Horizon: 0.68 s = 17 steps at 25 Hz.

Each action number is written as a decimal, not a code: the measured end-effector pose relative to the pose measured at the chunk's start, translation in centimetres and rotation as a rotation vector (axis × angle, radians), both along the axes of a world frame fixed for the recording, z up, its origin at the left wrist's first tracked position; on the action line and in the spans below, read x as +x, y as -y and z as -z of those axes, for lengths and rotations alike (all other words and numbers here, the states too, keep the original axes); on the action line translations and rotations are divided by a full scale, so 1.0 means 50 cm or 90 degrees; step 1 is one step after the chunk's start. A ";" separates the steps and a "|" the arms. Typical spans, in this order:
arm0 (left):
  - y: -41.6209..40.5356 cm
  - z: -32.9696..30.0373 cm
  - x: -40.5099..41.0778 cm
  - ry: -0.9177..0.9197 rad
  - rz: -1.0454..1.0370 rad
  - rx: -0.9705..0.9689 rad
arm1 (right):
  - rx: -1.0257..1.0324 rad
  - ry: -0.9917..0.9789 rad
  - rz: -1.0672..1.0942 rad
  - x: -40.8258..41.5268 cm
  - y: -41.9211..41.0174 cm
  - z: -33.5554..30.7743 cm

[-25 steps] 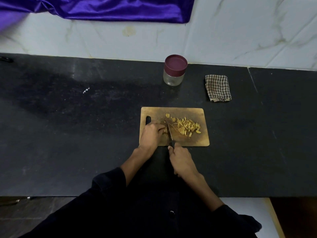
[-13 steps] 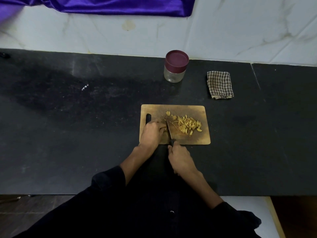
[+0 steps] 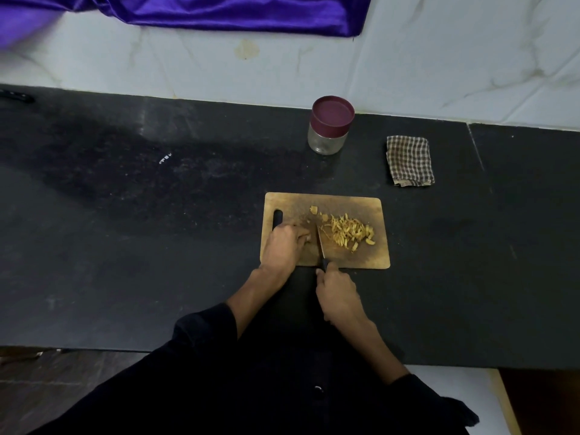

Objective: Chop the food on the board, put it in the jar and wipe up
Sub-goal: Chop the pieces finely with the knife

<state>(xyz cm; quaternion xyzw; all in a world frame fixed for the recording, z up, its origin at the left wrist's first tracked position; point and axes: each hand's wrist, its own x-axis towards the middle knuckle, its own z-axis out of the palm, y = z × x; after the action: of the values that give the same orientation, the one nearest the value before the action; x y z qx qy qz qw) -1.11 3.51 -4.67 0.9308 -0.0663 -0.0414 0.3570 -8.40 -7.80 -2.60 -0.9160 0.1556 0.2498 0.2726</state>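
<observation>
A wooden chopping board (image 3: 370, 252) lies on the black counter. A pile of yellow chopped strips (image 3: 348, 230) sits on its middle right, with one loose bit (image 3: 313, 210) behind it. My left hand (image 3: 285, 246) rests on the board's left part, its curled fingertips pinching a small uncut piece against the knife. My right hand (image 3: 337, 293) grips the black handle of the knife (image 3: 320, 243), whose blade stands on the board just right of my left fingers. A glass jar (image 3: 329, 133) with a maroon lid on it stands behind the board. A checked cloth (image 3: 409, 160) lies folded at the back right.
The black counter (image 3: 157, 246) stretches far to the left and right of the board. A white marble wall (image 3: 439, 58) rises behind it, with purple fabric (image 3: 219, 11) hanging at the top. A dark object (image 3: 15, 97) lies at the counter's far left edge.
Both hands, the knife and the pile keep the same places on the board. Only the view has shifted slightly.
</observation>
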 end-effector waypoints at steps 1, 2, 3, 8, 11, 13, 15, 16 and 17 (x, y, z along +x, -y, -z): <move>-0.001 0.000 0.000 0.002 -0.001 0.002 | 0.001 0.006 0.010 -0.003 0.008 0.000; -0.001 0.002 0.000 0.004 0.002 0.004 | 0.005 0.013 0.018 -0.005 0.016 -0.002; 0.000 0.001 -0.001 0.006 0.005 0.004 | 0.012 0.018 0.027 -0.006 0.023 -0.005; -0.003 -0.010 -0.001 0.012 0.009 -0.015 | 0.052 0.044 0.072 -0.005 0.044 -0.025; -0.007 -0.013 0.002 0.015 0.014 -0.034 | 0.062 0.031 0.071 -0.005 0.045 -0.035; -0.010 -0.014 0.003 0.016 0.006 -0.056 | 0.066 0.028 0.057 -0.006 0.039 -0.036; -0.010 -0.016 0.004 0.005 -0.003 -0.071 | 0.069 0.022 0.043 -0.004 0.031 -0.033; -0.010 -0.017 0.005 -0.007 -0.009 -0.074 | 0.066 0.017 0.034 -0.003 0.027 -0.031; -0.010 -0.017 0.007 -0.019 -0.014 -0.073 | 0.063 0.013 0.024 -0.002 0.022 -0.030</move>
<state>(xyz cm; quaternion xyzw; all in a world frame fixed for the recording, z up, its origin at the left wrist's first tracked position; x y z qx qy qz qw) -0.77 3.99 -3.79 0.9087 -0.0529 -0.0476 0.4114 -8.49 -8.93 -1.09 -0.9007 0.1574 0.2428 0.3240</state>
